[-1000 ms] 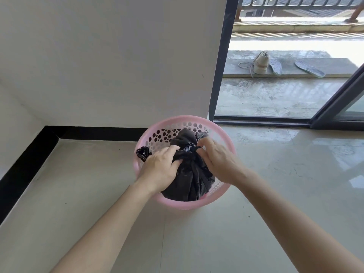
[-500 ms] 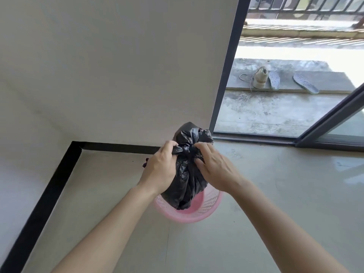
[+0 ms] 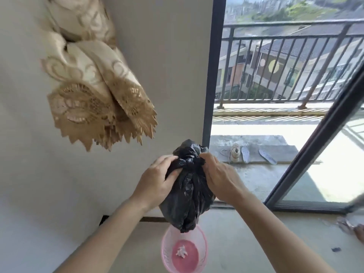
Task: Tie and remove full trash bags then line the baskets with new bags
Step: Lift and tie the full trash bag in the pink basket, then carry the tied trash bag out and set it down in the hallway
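Observation:
A full black trash bag (image 3: 187, 201) hangs in the air, knotted at its top. My left hand (image 3: 155, 180) grips the bag's left side just below the knot. My right hand (image 3: 218, 178) pinches the knot from the right. Well below the bag stands the pink perforated basket (image 3: 166, 251) on the floor, with no bag in it. A small white scrap (image 3: 181, 252) lies on the basket's bottom.
A tied-up beige lace curtain (image 3: 94, 91) hangs on the wall at upper left. A dark-framed sliding glass door (image 3: 315, 152) stands open to a balcony with a shoe (image 3: 234, 153) and insoles. Blurred objects sit at the right edge (image 3: 352, 223).
Both hands have lifted the knotted bag up out of the pink basket, which now sits bare on the floor far below. The view has tilted upward.

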